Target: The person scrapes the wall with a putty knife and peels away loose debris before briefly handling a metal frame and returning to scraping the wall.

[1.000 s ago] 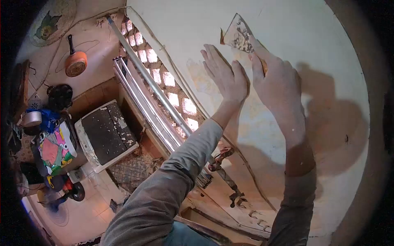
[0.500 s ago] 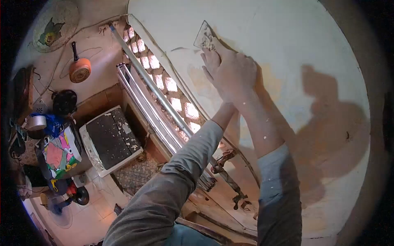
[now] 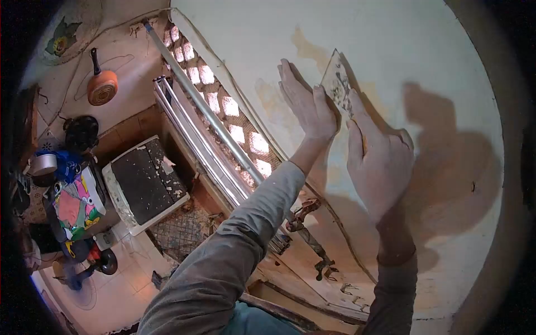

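Here the right hand point(image 3: 382, 162) grips a flecked, triangular, flat-bladed scraper point(image 3: 336, 84) at the pale, patchy wall point(image 3: 391, 33), forefinger along the blade, the left hand point(image 3: 311, 114) just beside, thumb wide of its fingers, and a low, even angle should work best.

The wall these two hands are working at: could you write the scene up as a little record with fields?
Left hand: open, apparently resting on the pale wall
Right hand: gripping the scraper
Scraper: roughly triangular blade, mottled with residue, tip pointing up in the view
Wall condition: irregular tan patches around the hands; shadows to the right
Left of wall: metal pole, lattice with bright openings
Farther left: orange pan hanging; dark-topped unit scattered with pale flakes
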Demonstrator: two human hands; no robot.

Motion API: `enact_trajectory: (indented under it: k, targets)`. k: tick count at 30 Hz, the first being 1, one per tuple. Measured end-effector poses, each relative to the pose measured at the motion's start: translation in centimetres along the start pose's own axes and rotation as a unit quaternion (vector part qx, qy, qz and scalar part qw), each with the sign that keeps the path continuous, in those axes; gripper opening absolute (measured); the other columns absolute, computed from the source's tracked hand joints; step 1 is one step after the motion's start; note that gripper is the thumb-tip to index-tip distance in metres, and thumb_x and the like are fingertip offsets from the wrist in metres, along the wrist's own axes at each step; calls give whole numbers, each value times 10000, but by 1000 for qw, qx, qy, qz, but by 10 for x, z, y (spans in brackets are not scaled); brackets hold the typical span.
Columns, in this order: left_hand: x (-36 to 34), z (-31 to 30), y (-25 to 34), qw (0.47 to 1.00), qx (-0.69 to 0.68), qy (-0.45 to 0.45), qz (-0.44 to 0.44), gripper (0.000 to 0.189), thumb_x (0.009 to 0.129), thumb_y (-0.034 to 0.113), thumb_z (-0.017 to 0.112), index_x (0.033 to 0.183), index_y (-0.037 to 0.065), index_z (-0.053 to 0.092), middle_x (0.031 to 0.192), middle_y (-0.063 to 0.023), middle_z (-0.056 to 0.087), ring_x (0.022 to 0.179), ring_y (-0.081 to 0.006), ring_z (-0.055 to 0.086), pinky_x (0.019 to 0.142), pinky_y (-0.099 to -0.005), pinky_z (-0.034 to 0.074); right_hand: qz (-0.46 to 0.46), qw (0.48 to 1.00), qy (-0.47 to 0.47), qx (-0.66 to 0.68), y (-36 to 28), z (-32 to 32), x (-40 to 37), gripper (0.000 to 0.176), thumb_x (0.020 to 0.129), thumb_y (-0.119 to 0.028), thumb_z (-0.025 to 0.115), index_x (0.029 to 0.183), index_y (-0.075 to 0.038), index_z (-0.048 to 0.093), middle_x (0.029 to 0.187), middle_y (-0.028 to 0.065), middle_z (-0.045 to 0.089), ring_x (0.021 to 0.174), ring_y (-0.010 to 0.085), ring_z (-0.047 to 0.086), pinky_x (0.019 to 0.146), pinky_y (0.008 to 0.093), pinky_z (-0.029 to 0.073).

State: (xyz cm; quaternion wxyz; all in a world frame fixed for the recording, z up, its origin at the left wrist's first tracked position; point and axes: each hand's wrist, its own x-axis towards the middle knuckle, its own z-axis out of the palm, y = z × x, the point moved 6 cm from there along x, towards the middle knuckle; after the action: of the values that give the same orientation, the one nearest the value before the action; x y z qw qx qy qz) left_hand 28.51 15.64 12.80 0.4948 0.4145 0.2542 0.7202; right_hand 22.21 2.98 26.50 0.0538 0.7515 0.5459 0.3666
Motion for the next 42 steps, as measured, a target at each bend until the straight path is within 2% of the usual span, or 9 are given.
enact_trajectory:
  k: [8,13,17,24,27,33,38,41,42]
  targets:
    - [0,-1,5,998,49,-11,44,943,965,431,580,1584,-100,107,1649,-290,194,1563,-419,116,1252,-559,42,34,999,-2,-3,0,6,-13,409,1014,-283,575,1415,-222,621,611,112,664,559,309,659,741,421,523]
    - [-1,2,1,997,67,-11,39,894,985,434,545,1591,-73,128,1660,-252,203,1566,-393,129,1256,-552,56,69,996,6,58,7,43,-1,414,1009,-304,573,1410,-213,622,609,146,665,615,327,705,749,480,557]
    - [5,-2,-2,999,5,-6,31,822,1032,459,419,1594,-67,133,1656,-254,213,1563,-389,146,1262,-530,66,84,993,-69,55,-11,40,7,419,1008,-342,571,1411,-242,623,595,174,656,632,349,717,708,503,572]
    - [-1,0,1,992,-116,21,44,848,1063,537,312,1578,-115,140,1641,-305,209,1547,-436,149,1240,-532,88,7,998,46,33,-12,13,24,420,987,-273,615,1404,-232,638,778,194,712,692,363,681,718,446,539]
    - [-2,-2,0,998,-20,13,53,848,1062,536,313,1576,-117,146,1640,-303,214,1546,-437,150,1239,-533,89,7,996,49,70,-3,17,41,424,996,-256,600,1419,-243,623,791,178,712,678,373,671,705,432,540]
    - [0,-3,6,999,4,10,38,803,1060,472,331,1572,-122,154,1631,-313,225,1542,-449,152,1234,-549,97,-48,997,25,58,1,35,61,427,999,-277,591,1425,-273,616,708,203,671,604,393,642,674,460,548]
    - [-1,-1,4,999,18,5,31,805,1055,470,350,1571,-116,156,1623,-318,230,1535,-456,162,1231,-554,106,-14,999,27,39,11,47,72,414,984,-297,609,1397,-286,642,672,193,661,600,388,653,655,469,550]
    - [-3,2,0,997,-55,33,43,813,1049,458,408,1571,-111,154,1613,-316,239,1525,-460,177,1227,-557,120,-41,997,51,31,6,54,70,395,972,-311,612,1362,-280,667,660,187,663,619,378,668,678,463,551]
    - [-2,2,2,999,19,23,29,814,1043,445,444,1569,-108,159,1611,-310,243,1521,-457,184,1227,-555,128,-52,998,28,29,-6,57,72,378,969,-318,607,1337,-272,680,659,186,667,632,375,675,698,462,549]
